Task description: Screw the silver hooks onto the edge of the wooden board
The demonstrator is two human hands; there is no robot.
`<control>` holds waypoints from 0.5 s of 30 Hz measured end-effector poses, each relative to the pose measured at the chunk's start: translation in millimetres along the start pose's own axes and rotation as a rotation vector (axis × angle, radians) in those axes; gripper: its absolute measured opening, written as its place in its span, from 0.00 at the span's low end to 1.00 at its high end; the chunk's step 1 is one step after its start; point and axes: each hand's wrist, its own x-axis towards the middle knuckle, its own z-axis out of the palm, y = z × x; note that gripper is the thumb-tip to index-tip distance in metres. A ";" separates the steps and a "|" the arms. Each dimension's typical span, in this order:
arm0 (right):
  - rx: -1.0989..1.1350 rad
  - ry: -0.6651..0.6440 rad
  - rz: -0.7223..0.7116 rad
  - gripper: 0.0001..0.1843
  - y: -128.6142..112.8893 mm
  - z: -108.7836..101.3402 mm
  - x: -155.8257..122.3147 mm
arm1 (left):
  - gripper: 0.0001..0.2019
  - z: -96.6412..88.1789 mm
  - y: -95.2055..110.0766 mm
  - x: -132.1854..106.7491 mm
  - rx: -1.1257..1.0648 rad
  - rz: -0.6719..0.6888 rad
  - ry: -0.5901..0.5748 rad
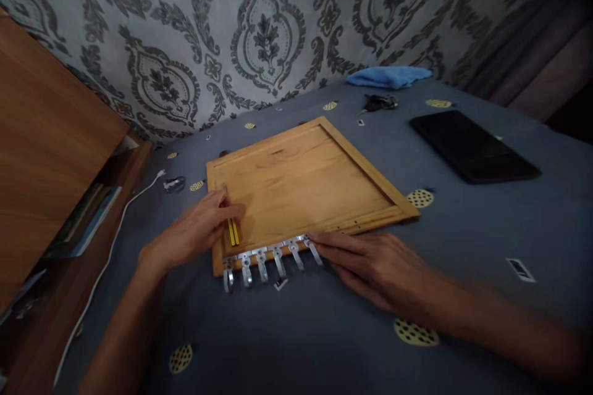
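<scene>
A wooden panel with a raised frame (296, 179) lies on the bed. Along its near edge runs a metal hook rail (262, 253), its several hooks hanging over the edge toward me. My left hand (197, 225) is closed around a slim yellow-and-black striped tool (233, 232), above the panel's left part. A thin grey tip shows past the fingers; its exact kind I cannot tell. My right hand (370, 262) pinches the right end of the rail, fingertips pressed together at the last hook. Small dark holes mark the frame to the right of that hand.
A black tablet-like slab (472, 145) lies at the right. Behind the panel are a blue cloth (389, 76) and a dark bunch of keys (378, 103). Farther left sit a small metallic item (174, 183) and a white cable (118, 234) beside a wooden cabinet (50, 136).
</scene>
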 end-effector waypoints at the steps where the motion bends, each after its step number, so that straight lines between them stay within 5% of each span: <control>1: 0.002 -0.004 0.001 0.22 -0.2 -0.4 0.1 | 0.17 1.4 1.1 1.9 0.008 -0.006 -0.004; 8: 0.004 -0.038 -0.010 0.20 -0.7 -2.9 -1.0 | 0.11 -6.5 -4.9 2.2 -0.015 -0.018 0.121; 13: -0.007 -0.065 0.000 0.20 -1.0 -6.0 0.3 | 0.09 -26.3 22.7 -8.3 -0.109 -0.113 0.525; 15: -0.010 -0.075 0.000 0.21 -1.0 -6.2 0.5 | 0.13 -29.1 44.9 -5.9 -0.374 -0.118 0.783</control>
